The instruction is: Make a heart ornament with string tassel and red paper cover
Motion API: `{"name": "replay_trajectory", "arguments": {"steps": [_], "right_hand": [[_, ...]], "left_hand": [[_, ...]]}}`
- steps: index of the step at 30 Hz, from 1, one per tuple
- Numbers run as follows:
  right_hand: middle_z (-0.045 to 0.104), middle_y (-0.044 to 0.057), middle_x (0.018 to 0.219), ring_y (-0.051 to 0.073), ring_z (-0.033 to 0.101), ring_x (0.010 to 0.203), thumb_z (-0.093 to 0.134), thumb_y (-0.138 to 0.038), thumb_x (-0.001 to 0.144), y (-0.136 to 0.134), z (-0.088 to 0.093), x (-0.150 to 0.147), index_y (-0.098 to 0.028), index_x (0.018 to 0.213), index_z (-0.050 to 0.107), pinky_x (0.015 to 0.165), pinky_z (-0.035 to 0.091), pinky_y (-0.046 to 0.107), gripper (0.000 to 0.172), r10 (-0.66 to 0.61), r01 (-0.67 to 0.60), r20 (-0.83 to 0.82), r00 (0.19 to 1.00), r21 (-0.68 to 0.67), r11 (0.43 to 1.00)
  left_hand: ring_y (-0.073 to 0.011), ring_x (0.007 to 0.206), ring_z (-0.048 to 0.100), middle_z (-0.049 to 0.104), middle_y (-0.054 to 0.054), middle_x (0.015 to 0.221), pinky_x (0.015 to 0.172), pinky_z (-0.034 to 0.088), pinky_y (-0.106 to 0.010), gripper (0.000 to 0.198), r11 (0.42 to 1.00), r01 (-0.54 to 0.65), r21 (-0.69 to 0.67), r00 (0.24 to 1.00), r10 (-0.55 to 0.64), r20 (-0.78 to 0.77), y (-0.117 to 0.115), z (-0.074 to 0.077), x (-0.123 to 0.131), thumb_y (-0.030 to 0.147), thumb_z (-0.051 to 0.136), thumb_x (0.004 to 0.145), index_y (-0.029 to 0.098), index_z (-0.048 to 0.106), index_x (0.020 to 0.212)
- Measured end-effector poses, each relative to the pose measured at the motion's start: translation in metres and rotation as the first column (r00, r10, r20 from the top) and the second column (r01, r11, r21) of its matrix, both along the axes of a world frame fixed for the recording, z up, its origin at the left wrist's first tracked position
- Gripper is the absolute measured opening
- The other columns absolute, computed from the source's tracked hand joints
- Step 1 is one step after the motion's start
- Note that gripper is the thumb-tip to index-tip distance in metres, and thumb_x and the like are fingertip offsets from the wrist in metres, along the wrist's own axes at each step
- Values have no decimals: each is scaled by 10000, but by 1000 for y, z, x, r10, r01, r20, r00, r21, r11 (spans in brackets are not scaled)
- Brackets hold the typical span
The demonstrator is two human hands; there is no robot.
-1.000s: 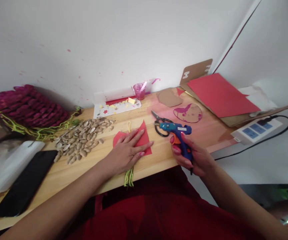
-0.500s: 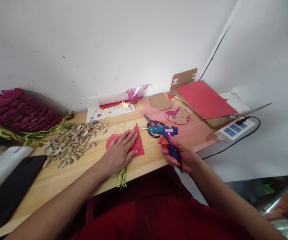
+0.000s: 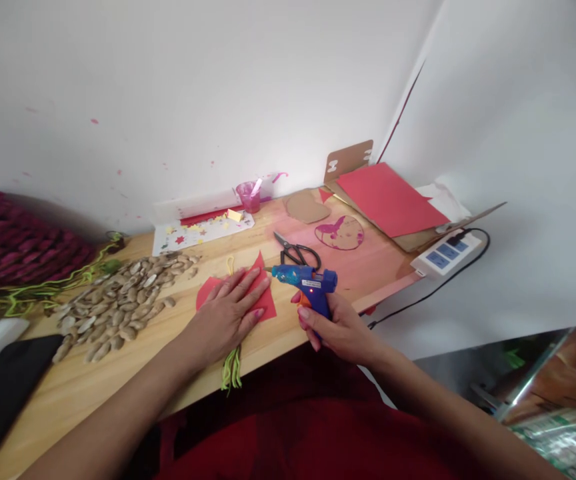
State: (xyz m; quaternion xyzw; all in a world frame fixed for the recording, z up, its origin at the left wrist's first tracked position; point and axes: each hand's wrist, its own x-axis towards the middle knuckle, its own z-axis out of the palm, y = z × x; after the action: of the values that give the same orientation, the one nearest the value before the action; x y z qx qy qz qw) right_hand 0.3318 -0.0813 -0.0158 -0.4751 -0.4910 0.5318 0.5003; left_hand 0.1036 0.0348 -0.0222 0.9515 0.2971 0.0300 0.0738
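My left hand (image 3: pixel 225 319) lies flat over a piece of red paper (image 3: pixel 268 303), fingers stretched out and slightly apart. A yellow string loop (image 3: pixel 231 265) shows above the paper, and a yellow-green yarn tassel (image 3: pixel 231 369) hangs below it over the table edge. My right hand (image 3: pixel 335 327) grips a blue hot glue gun (image 3: pixel 305 279) by its handle, its small red light lit. The nozzle points left, close to the red paper's right edge. Behind the gun lie black-handled scissors (image 3: pixel 298 253), partly covered by it.
Left of my hand spreads a heap of peanut shells (image 3: pixel 123 307), with a dark phone-like slab (image 3: pixel 15 387) nearby. Star cutouts (image 3: pixel 180 239), a pink cup (image 3: pixel 249 197), cardboard shapes (image 3: pixel 308 208) and red sheets (image 3: pixel 393 199) line the back. A power strip (image 3: pixel 445 255) sits at right.
The glue gun has moved left toward the red paper, its nozzle now near the paper's edge. The view has shifted slightly right. My left hand stays pressed on the paper.
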Motion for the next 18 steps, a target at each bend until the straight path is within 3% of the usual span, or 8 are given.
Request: {"name": "replay_trajectory", "arguments": {"steps": [9, 18], "right_hand": [[549, -40, 694, 85, 512, 499, 594, -384, 971, -7, -2, -2, -195, 1086, 588, 500, 429, 243, 221, -3, -4, 137, 991, 49, 999], [551, -39, 664, 99, 506, 499, 602, -382, 963, -7, -2, -1, -191, 1100, 604, 499, 420, 251, 235, -7, -1, 147, 989, 54, 999]], "left_hand": [[-333, 1489, 310, 467, -90, 1563, 1222, 288, -531, 586, 999, 28, 27, 998, -30, 50, 2, 0, 2, 539, 330, 1033, 206, 485, 1490], [-371, 1516, 248, 453, -86, 1575, 1219, 228, -603, 569, 1000, -29, -6, 999, 29, 29, -3, 2, 5, 522, 349, 1027, 224, 477, 1494]]}}
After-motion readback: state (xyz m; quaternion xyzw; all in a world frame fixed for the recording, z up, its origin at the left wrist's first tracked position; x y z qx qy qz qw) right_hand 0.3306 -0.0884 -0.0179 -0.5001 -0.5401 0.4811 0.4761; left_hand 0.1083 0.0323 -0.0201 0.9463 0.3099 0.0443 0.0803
